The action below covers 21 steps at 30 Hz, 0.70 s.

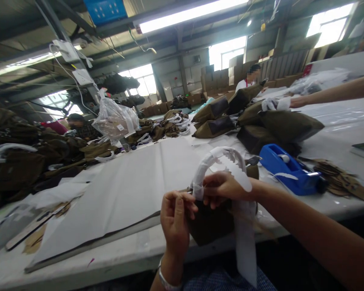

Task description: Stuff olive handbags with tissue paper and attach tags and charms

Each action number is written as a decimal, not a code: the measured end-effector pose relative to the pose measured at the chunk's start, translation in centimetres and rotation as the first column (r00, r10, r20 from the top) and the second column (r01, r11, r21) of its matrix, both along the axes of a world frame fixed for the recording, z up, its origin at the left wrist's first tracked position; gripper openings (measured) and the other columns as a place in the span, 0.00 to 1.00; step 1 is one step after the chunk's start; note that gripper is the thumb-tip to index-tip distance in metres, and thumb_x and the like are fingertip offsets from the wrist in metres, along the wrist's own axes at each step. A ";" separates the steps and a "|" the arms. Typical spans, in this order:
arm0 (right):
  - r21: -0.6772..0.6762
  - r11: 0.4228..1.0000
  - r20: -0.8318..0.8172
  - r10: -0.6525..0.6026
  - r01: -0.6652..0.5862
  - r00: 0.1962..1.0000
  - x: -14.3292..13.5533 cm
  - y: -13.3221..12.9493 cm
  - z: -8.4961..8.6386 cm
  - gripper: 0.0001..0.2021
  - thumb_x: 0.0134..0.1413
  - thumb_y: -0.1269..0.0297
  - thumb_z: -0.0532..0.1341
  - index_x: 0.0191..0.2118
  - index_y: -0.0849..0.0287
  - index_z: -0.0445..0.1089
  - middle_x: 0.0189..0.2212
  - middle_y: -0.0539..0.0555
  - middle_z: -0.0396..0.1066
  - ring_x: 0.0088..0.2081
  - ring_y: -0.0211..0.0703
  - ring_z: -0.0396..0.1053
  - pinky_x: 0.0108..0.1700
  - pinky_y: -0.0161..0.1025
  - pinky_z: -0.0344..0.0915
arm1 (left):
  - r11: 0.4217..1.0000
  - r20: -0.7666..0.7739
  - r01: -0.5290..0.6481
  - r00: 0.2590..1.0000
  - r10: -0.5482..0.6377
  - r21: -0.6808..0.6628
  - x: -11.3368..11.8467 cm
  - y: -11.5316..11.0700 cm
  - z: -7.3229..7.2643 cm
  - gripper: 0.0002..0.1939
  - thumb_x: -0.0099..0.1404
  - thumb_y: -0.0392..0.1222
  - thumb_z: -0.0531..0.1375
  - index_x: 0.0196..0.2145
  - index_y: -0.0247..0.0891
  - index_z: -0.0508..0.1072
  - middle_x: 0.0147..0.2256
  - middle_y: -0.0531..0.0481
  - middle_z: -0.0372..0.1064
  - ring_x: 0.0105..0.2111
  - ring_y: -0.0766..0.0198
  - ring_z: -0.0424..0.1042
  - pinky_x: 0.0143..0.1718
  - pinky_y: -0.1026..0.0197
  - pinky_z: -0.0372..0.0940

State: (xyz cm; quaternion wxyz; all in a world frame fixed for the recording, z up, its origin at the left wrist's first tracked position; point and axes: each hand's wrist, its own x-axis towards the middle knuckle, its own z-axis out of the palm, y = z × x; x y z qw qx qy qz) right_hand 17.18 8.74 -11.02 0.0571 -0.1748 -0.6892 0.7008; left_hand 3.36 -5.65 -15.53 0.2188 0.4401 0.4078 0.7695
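Note:
A dark olive handbag [212, 224] stands at the table's front edge, its arched handle [204, 161] wrapped in white material. My right hand [223, 188] reaches across from the right, fingers closed around the wrapped handle near its left base. A scalloped white strip [236, 171] loops by that hand, and a long white strip [245, 242] hangs down beside the bag. My left hand [176, 216] is at the left base of the handle, thumb and fingers curled together. Whatever is between its fingertips is too small to make out.
A blue tape dispenser [288, 167] sits right of the bag, beside brown tags [336, 176]. White sheets [133, 182] cover the table on the left. Olive bags [215, 117] are piled behind. At the right, another person's arm [333, 92] reaches toward a bag.

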 end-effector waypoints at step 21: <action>0.762 0.191 -0.475 -0.483 0.618 0.736 1.9 -7.4 -7.7 0.13 0.66 0.68 0.60 0.54 0.57 0.69 0.46 0.57 0.74 0.47 0.48 0.75 0.49 0.42 0.74 | 0.947 -0.465 -0.131 0.885 -0.022 -0.295 -1.3 2.7 -1.2 0.05 0.68 0.43 0.66 0.41 0.46 0.82 0.35 0.55 0.81 0.34 0.64 0.79 0.39 0.64 0.72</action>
